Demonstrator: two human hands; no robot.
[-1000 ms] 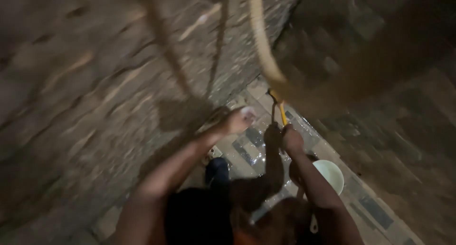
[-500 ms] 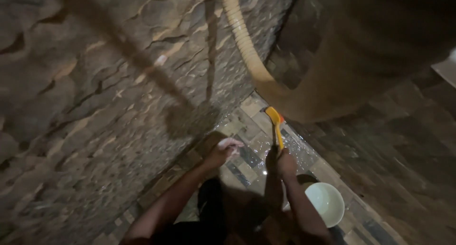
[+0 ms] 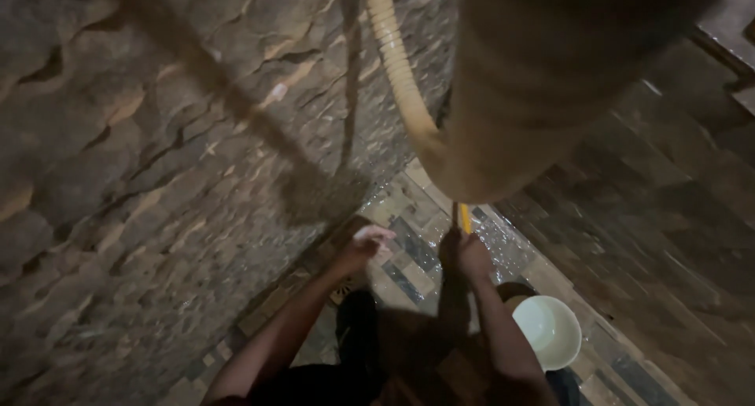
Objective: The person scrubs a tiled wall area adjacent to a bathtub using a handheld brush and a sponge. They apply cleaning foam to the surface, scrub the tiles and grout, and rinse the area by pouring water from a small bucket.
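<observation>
Nearest us, a white bucket (image 3: 548, 331) stood on the wet tiled floor (image 3: 409, 256), just beside our right forearm. Our right hand (image 3: 464, 252) had its grip pressed together around a yellow handle (image 3: 465, 216), low on the shaft, which is where we would judge it best held: it looked stiff and light, though probably slick with water. The rest of the tool ran up behind a blurred brown shape and we could not tell what it was. Our left hand (image 3: 368, 244) hovered near the foot of the stone wall (image 3: 141, 178), fingers half curled and holding nothing (whether it touched the stone, we could not tell). Farther off, a ribbed beige hose (image 3: 393, 52) hung down the wall, soft-looking and bendable. We saw no packages, labels or signs anywhere.
</observation>
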